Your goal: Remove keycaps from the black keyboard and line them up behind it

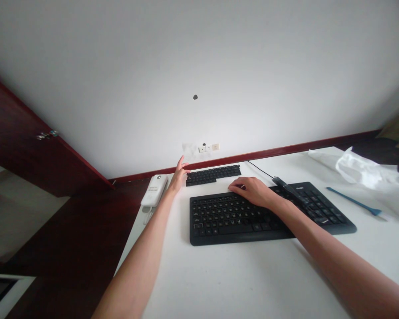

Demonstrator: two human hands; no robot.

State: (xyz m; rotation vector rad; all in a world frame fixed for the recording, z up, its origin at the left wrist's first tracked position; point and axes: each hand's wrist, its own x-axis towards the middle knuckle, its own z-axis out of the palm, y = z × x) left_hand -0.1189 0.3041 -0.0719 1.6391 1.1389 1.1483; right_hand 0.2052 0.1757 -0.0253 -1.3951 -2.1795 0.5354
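A black keyboard (226,230) lies on the white table, and many of its key positions show pale marks. Behind it, black keycaps (213,174) are set out in close rows. My left hand (177,178) is at the left end of these rows, fingers apart, with a fingertip at or near the end keycaps. Over the keyboard's back edge, my right hand (252,190) is curled with its thumb and fingers drawn together. Whatever it may pinch is hidden. A dark elongated piece (287,188) lies across the keyboard, right of that hand; its kind is unclear.
At the table's left edge lies a white box-shaped device (154,190) with a white cable. A blue pry tool (354,200) and a crumpled white plastic bag (369,173) are on the right. A thin black cable (257,167) runs off the back edge toward the wall.
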